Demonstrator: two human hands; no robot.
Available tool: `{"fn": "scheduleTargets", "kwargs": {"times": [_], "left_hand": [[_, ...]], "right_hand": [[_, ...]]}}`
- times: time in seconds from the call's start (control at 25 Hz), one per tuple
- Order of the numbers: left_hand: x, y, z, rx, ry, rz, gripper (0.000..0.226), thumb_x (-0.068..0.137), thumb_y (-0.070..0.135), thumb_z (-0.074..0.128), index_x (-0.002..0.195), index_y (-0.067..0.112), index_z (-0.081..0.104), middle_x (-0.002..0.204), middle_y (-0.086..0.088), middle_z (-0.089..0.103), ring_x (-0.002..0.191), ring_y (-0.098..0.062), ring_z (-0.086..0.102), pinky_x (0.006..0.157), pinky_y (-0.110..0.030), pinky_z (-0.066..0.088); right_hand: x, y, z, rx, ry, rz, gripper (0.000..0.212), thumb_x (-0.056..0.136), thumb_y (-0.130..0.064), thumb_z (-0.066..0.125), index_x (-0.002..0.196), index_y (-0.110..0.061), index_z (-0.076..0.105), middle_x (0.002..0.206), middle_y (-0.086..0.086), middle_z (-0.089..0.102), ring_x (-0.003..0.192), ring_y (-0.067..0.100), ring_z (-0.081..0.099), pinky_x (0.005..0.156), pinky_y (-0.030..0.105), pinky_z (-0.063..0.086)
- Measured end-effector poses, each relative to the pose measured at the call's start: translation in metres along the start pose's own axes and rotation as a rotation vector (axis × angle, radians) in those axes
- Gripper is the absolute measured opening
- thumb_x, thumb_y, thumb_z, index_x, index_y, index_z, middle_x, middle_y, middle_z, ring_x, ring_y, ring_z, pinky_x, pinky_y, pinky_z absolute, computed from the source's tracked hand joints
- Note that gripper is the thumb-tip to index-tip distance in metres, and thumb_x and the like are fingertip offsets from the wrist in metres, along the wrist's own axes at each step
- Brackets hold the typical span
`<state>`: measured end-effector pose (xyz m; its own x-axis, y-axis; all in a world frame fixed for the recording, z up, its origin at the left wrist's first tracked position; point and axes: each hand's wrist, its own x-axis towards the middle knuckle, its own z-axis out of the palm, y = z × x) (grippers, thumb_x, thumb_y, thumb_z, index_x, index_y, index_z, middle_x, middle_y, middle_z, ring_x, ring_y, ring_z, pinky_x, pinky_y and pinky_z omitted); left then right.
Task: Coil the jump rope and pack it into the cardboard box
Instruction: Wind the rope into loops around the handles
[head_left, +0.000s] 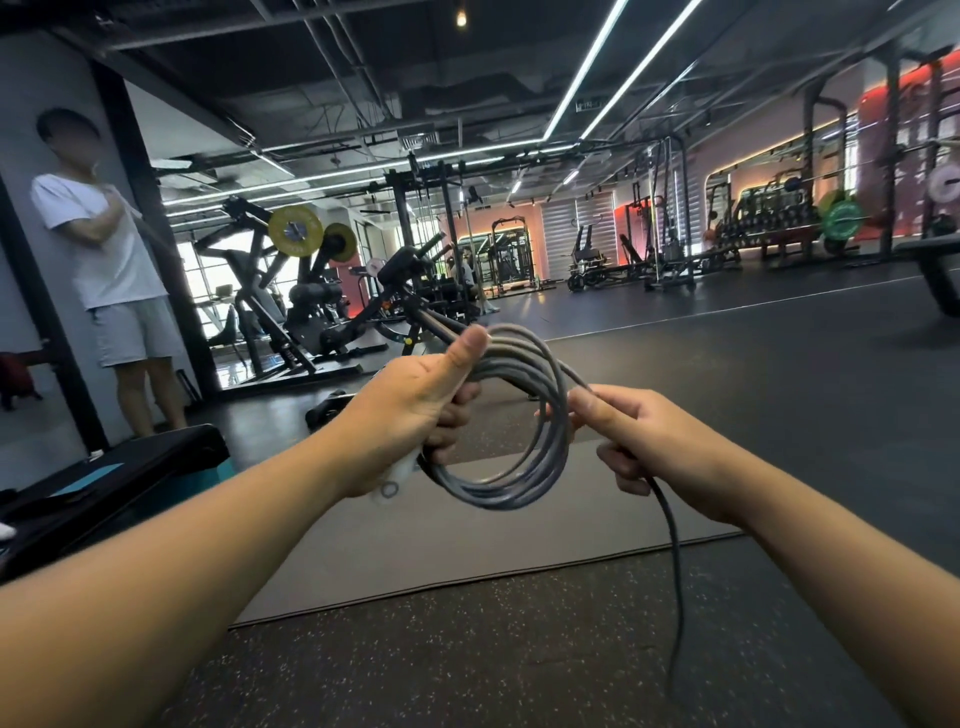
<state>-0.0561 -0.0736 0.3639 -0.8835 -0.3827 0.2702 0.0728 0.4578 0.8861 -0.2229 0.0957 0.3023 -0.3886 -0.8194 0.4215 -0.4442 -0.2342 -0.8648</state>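
Observation:
A grey jump rope (524, 467) hangs in several loops in front of me at chest height. My left hand (410, 415) grips the left side of the coil, thumb up, with a white handle end poking out below the palm. My right hand (639, 441) pinches the rope at the right side of the coil. From that hand a loose length of rope (675, 561) trails down toward the floor and out of sight. No cardboard box is in view.
A dark mat (467, 551) lies on the speckled gym floor below my hands. A black bench (104, 483) stands at the lower left. A person in a white shirt (104, 249) stands by the wall at left. Weight machines and racks fill the background.

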Motion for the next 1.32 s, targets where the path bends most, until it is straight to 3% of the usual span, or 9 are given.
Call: {"fn": "scheduleTargets", "kwargs": {"times": [0.12, 0.24, 0.4, 0.52, 0.76, 1.0, 1.08, 1.16, 1.32], "left_hand": [[-0.001, 0.001, 0.01, -0.295, 0.15, 0.031, 0.057, 0.082, 0.073, 0.048, 0.069, 0.017, 0.042, 0.054, 0.005, 0.029, 0.044, -0.011, 0.026, 0.046, -0.027, 0.034], [0.0, -0.001, 0.031, -0.53, 0.296, 0.077, 0.058, 0.069, 0.076, 0.052, 0.069, 0.019, 0.042, 0.049, 0.008, 0.029, 0.04, -0.009, 0.027, 0.044, -0.025, 0.032], [0.008, -0.002, 0.049, -0.782, 0.496, 0.06, 0.049, 0.08, 0.061, 0.07, 0.075, 0.021, 0.044, 0.048, 0.007, 0.028, 0.039, -0.008, 0.026, 0.04, -0.024, 0.028], [0.016, 0.002, 0.057, -0.937, 0.614, 0.032, 0.042, 0.095, 0.048, 0.065, 0.074, 0.02, 0.041, 0.046, 0.007, 0.028, 0.038, -0.009, 0.029, 0.042, -0.024, 0.035], [0.016, -0.006, 0.078, -0.851, 0.751, -0.025, 0.044, 0.097, 0.057, 0.055, 0.082, 0.017, 0.048, 0.044, 0.008, 0.049, 0.049, -0.012, 0.052, 0.07, -0.035, 0.05], [0.008, -0.01, 0.082, -0.674, 0.668, -0.049, 0.045, 0.093, 0.057, 0.061, 0.081, 0.013, 0.058, 0.058, 0.003, 0.071, 0.059, -0.017, 0.064, 0.064, -0.037, 0.054], [0.005, -0.015, 0.072, -0.647, 0.626, -0.086, 0.041, 0.09, 0.048, 0.07, 0.081, 0.008, 0.066, 0.069, -0.001, 0.076, 0.068, -0.023, 0.07, 0.068, -0.039, 0.059], [0.004, -0.021, 0.056, -0.586, 0.606, -0.094, 0.036, 0.087, 0.038, 0.077, 0.102, 0.007, 0.069, 0.088, -0.004, 0.077, 0.08, -0.023, 0.071, 0.071, -0.04, 0.061], [0.0, -0.013, 0.009, -0.233, 0.505, 0.066, 0.078, 0.068, 0.041, 0.089, 0.135, 0.031, 0.049, 0.13, -0.003, 0.069, 0.112, -0.025, 0.07, 0.093, -0.047, 0.058]], "right_hand": [[0.0, 0.004, 0.022, 0.108, 0.003, 0.008, 0.063, 0.081, -0.068, 0.066, 0.116, -0.016, 0.071, 0.071, 0.008, 0.056, 0.05, 0.011, 0.03, 0.045, 0.029, 0.031], [0.005, 0.004, 0.048, 0.328, 0.102, 0.024, 0.064, 0.076, -0.064, 0.068, 0.113, -0.012, 0.069, 0.099, 0.005, 0.078, 0.045, 0.011, 0.026, 0.04, 0.024, 0.027], [0.007, 0.004, 0.069, 0.569, 0.255, 0.048, 0.054, 0.076, -0.055, 0.068, 0.104, -0.009, 0.07, 0.09, 0.017, 0.064, 0.04, 0.01, 0.021, 0.037, 0.021, 0.024], [0.002, 0.006, 0.089, 0.65, 0.3, 0.093, 0.05, 0.093, -0.046, 0.063, 0.116, -0.001, 0.065, 0.078, 0.017, 0.054, 0.04, 0.009, 0.025, 0.039, 0.024, 0.022], [0.002, -0.005, 0.104, 0.776, 0.372, 0.13, 0.03, 0.101, -0.048, 0.054, 0.107, -0.021, 0.065, 0.059, -0.002, 0.057, 0.04, 0.011, 0.029, 0.039, 0.021, 0.021], [0.012, -0.002, 0.089, 0.578, 0.519, 0.109, 0.025, 0.103, -0.03, 0.055, 0.086, -0.011, 0.058, 0.05, 0.006, 0.049, 0.034, 0.012, 0.033, 0.037, 0.019, 0.025], [0.015, -0.004, 0.077, 0.47, 0.491, 0.081, 0.025, 0.102, -0.024, 0.056, 0.079, -0.014, 0.055, 0.048, 0.004, 0.048, 0.032, 0.011, 0.033, 0.038, 0.018, 0.025], [0.017, -0.005, 0.066, 0.378, 0.453, 0.067, 0.027, 0.101, -0.022, 0.056, 0.075, -0.015, 0.051, 0.046, 0.001, 0.045, 0.032, 0.011, 0.03, 0.038, 0.017, 0.024], [0.017, -0.002, 0.045, 0.116, 0.36, 0.05, 0.026, 0.098, -0.021, 0.057, 0.074, -0.013, 0.055, 0.047, 0.001, 0.046, 0.033, 0.011, 0.031, 0.037, 0.018, 0.024]]}}
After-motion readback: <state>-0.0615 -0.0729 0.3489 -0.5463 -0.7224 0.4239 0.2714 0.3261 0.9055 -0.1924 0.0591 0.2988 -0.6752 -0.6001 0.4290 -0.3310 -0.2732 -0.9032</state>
